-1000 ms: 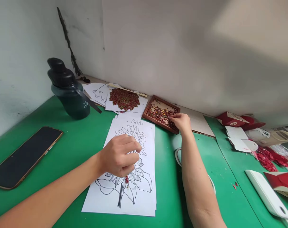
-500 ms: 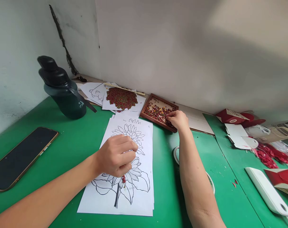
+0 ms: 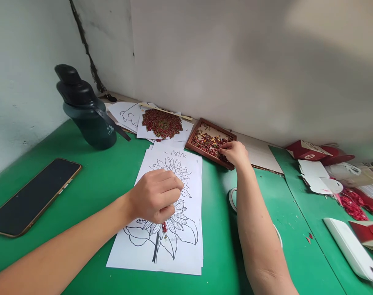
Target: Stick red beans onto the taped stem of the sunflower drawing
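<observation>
Over the middle of a sheet with a line drawing of flowers (image 3: 186,260) is my left hand (image 3: 158,196), its fingers curled closed; what they hold, if anything, is hidden. Several red beans (image 3: 164,227) lie on the lower flower, just below that hand. My right hand (image 3: 234,154) reaches into the right end of a brown wooden tray (image 3: 209,156). Its fingertips are pinched together among mixed red, green and yellow beans (image 3: 210,141); whether a bean is between them I cannot make out.
A bean-covered flower picture (image 3: 162,123) lies behind the sheet. At the left stand a dark bottle (image 3: 92,119) and a phone (image 3: 35,196). Partly under my right forearm is a roll of tape (image 3: 233,199). Red boxes (image 3: 308,150) and a white device (image 3: 352,248) are at the right.
The view has shifted slightly, so everything sits a little further right and higher. My right hand stays in the tray, and my left hand stays over the sheet.
</observation>
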The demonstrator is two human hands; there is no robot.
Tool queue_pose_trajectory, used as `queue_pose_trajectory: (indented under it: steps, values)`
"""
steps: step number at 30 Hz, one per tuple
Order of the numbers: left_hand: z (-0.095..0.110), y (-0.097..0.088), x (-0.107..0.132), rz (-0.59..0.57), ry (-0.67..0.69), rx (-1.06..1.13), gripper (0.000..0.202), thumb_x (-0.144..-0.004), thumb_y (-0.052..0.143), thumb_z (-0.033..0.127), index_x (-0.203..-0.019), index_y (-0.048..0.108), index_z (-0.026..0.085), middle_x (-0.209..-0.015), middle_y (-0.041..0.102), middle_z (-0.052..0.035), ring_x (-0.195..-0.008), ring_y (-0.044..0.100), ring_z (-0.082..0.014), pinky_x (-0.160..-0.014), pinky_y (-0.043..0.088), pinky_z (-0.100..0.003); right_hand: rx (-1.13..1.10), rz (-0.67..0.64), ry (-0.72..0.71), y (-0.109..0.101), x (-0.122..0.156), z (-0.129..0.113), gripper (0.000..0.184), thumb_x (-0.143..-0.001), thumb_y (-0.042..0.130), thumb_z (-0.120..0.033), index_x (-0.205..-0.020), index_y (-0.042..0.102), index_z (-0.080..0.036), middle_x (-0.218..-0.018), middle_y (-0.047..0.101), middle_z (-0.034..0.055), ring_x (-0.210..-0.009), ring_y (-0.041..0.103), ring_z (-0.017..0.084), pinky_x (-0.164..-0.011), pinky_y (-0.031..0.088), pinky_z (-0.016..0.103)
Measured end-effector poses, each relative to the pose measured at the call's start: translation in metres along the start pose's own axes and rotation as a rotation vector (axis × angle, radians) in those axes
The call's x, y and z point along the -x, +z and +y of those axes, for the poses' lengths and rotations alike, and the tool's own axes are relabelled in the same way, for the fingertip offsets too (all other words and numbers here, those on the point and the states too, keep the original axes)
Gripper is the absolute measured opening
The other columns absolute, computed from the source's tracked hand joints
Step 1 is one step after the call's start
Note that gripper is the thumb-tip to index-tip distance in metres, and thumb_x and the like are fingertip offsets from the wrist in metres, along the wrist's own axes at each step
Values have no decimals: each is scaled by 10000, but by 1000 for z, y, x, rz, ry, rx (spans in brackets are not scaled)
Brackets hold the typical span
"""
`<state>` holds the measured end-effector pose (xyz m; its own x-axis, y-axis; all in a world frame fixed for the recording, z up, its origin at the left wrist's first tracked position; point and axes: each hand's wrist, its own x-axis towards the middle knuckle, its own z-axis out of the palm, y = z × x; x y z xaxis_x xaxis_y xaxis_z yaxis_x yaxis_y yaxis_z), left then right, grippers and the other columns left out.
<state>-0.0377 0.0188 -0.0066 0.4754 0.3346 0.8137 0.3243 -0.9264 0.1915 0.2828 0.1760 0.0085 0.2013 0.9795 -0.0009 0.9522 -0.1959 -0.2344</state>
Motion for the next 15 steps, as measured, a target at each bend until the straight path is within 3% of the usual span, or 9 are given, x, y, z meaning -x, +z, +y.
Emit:
queue_pose_trajectory:
  steps: [6, 10, 15]
  values:
    - [0, 0, 1, -12, 3, -1, 166, -665, 470, 49, -687, 425, 207, -827, 665, -41, -697, 484, -173, -550, 359, -346, -19, 29, -15, 4, -1, -1, 208, -780, 678, -255, -921, 827, -228, -972, 789, 87, -972, 685, 280, -811, 446, 343]
    - [-1, 1, 2, -14, -2, -7, 161, -668, 467, 50, -680, 427, 206, -821, 663, -39, -691, 474, -168, -547, 352, -346, -40, 42, -13, 3, -2, 0, 198, -782, 647, -274, -877, 808, -208, -880, 769, 96, -888, 672, 274, -747, 436, 336]
    - [-3, 0, 1, 8, -17, -14, 166, -652, 459, 44, -678, 432, 206, -805, 662, -35, -680, 448, -162, -544, 358, -344, -210, 145, -58, -18, 3, -2, 265, -814, 582, -351, -883, 754, -162, -767, 708, 90, -736, 610, 227, -656, 415, 316]
